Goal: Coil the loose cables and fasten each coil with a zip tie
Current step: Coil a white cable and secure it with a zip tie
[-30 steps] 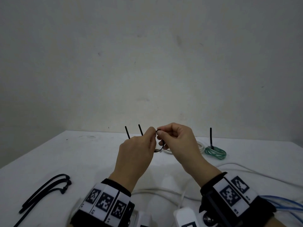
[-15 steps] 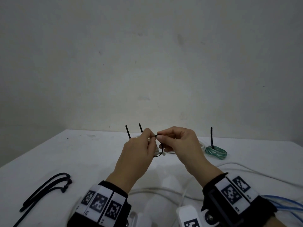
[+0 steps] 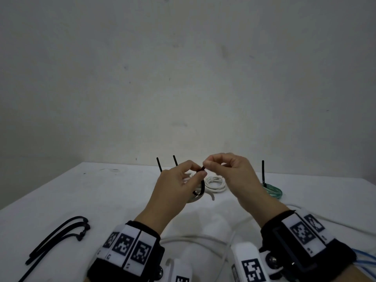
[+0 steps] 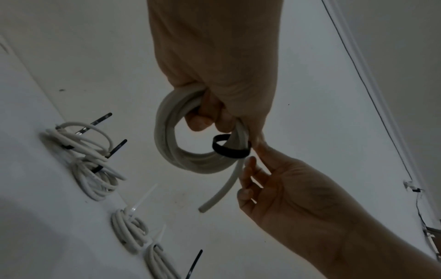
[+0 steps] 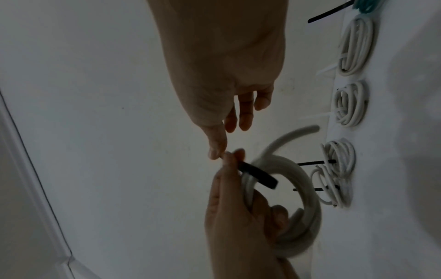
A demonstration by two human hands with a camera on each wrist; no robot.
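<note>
My left hand (image 3: 196,171) holds a small white cable coil (image 4: 167,143) above the table, fingers curled through it. A black zip tie (image 4: 230,150) loops loosely round the coil's strands, and shows below my fingers as a black zip tie (image 3: 200,188) in the head view. My right hand (image 3: 205,164) pinches the tie's end between thumb and forefinger, right against the left fingertips. The right wrist view shows the same pinch, the zip tie (image 5: 259,174) and the white cable coil (image 5: 298,198). One cable end (image 4: 222,190) hangs free.
Tied white coils (image 3: 215,184) and a green coil (image 3: 272,191) with upright black tie tails lie at the back of the white table (image 3: 101,196). Spare black zip ties (image 3: 61,235) lie front left. A loose white cable (image 3: 193,239) and blue cables (image 3: 366,261) lie near my wrists.
The right hand's pinch has shifted slightly right and up on the tie's end. The left hand keeps the coil in about the same place.
</note>
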